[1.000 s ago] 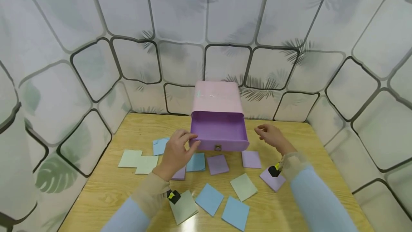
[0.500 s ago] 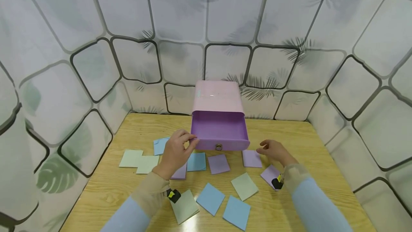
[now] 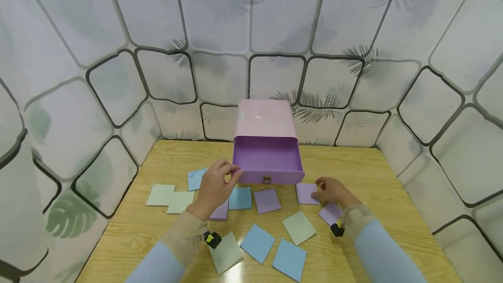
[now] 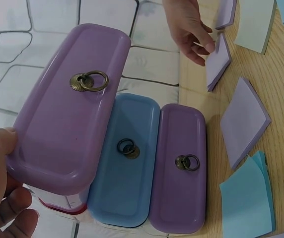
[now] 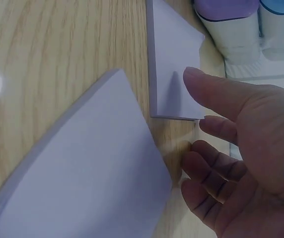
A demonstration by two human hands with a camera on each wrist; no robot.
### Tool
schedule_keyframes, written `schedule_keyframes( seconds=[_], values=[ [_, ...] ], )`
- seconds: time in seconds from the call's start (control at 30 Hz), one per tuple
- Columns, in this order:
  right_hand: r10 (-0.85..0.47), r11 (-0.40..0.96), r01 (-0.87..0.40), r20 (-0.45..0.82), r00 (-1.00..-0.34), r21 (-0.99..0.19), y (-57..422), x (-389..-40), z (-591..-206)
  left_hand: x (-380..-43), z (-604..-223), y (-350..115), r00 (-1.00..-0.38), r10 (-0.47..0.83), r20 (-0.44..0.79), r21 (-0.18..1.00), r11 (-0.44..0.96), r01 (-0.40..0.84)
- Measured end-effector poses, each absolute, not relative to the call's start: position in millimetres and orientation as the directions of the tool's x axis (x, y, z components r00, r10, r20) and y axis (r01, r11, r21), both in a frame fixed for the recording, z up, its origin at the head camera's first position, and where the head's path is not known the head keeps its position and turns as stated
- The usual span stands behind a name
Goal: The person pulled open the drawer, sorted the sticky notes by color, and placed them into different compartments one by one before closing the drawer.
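My left hand (image 3: pixel 215 187) pinches the left front corner of a purple drawer (image 3: pixel 271 154). In the left wrist view its thumb lies on the drawer front, which has a brass ring pull (image 4: pixel 90 82). This top drawer is pulled out of a pink chest (image 3: pixel 266 117), and nothing shows inside. At the right, my right hand (image 3: pixel 335 192) is at a lilac sticky note pad (image 3: pixel 304 193). Its thumb (image 5: pixel 216 91) overlaps the pad's near part in the right wrist view, while the other fingers hang loosely curled beside the corner. Another lilac pad (image 5: pixel 92 168) lies below that hand.
Below the pulled drawer are a blue drawer (image 4: pixel 124 163) and a purple drawer (image 4: pixel 178 171), both pushed in. Blue pads (image 3: pixel 257 243), green pads (image 3: pixel 298 227) and another lilac pad (image 3: pixel 267 200) lie about the wooden table (image 3: pixel 129 230). Patterned fabric walls (image 3: pixel 275 25) enclose it.
My right hand has come down and toward me, from beside the drawer to the lilac pad. The left hand and the pulled-out drawer stay as they were.
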State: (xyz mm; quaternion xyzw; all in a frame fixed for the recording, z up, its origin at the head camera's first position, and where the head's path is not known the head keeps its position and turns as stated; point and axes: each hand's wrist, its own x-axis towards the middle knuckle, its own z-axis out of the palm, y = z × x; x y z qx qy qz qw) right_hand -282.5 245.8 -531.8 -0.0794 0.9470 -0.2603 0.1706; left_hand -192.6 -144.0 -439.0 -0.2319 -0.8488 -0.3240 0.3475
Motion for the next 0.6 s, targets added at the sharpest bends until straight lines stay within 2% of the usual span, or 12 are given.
schedule_keyframes(
  seconds=[0.6],
  values=[
    [-0.257,0.843,-0.065,-0.292,-0.921,-0.534,243.4,-284.2,-533.9,-192.7,-441.6,-144.3,-0.639,0.175,0.749,0.363,0.699,0.617]
  ],
)
